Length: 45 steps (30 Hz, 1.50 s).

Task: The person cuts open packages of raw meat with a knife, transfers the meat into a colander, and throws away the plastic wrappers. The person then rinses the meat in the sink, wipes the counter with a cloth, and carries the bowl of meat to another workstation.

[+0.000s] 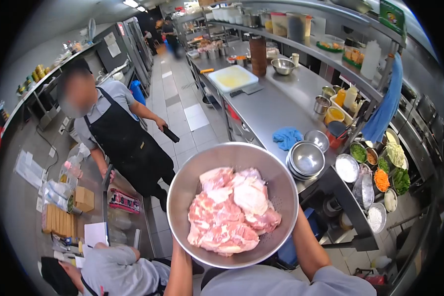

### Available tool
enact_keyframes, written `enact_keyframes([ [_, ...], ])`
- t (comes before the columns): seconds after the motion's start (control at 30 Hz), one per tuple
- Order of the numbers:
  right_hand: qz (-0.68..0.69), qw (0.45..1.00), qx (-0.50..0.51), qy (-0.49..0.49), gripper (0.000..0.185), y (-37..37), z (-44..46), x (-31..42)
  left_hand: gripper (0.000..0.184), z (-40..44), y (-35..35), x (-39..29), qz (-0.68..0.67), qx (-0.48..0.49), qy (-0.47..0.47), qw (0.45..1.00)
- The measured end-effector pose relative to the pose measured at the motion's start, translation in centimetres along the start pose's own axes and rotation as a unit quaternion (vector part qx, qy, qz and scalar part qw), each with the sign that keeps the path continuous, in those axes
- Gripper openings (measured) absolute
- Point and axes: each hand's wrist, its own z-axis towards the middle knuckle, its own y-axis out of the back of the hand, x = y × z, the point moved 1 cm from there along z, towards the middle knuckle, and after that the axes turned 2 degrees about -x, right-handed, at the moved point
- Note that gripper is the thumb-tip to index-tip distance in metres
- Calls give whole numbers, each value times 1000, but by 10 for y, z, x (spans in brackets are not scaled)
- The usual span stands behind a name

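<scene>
A large metal bowl (175,207) is held up in front of me, tilted so that its inside faces the camera. Pieces of raw chicken (227,212), pink with pale skin, lie in a heap inside it. My left hand (179,249) supports the bowl's lower left side, and my right hand (299,224) supports its right side. The bowl hides the fingers of both hands. Stacked metal bowls (308,159) and a blue cloth (287,137) sit on the steel counter (271,116) just beyond the bowl.
A co-worker in a black apron (126,133) stands left, holding a dark object (170,134); another person (118,271) is at lower left. A white cutting board (233,77) and a cleaver (246,90) lie on the counter. Containers of shredded vegetables (381,180) stand right.
</scene>
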Motion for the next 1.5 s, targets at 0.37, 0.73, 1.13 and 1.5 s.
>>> enact_keyframes([
  [0.37, 44, 993, -84, 75, 38, -60, 173, 12, 51, 260, -51, -56, 23, 86, 88, 992],
  [0.73, 90, 975, -157, 126, 37, -152, 335, 65, 51, 500, -160, -144, 69, 167, 156, 971],
  [1.13, 152, 951, -213, 164, 37, -177, 573, 165, 49, 762, -284, -161, 130, 195, 188, 954],
  [1.5, 138, 969, -155, 133, 36, -274, 808, 201, 49, 986, -351, -263, 137, 159, 132, 969],
])
